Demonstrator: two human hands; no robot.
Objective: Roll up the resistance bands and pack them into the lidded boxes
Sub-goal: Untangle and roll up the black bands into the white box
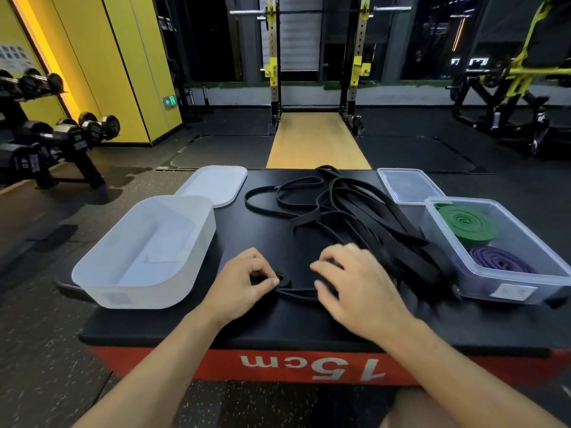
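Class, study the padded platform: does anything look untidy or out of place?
Yes: the black bands sprawl in a tangled heap mid-platform, unlike the green roll and purple roll packed neatly in the clear box.

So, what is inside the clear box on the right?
Two rolled bands lie in the clear box: a green band at the far end and a purple band nearer. The floor under them is covered, so anything beneath cannot be seen.

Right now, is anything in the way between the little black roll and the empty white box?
Nothing visible. The left hand pinches the black roll beside the white box, which stands open, its lid lying behind it. Only bare platform top lies between.
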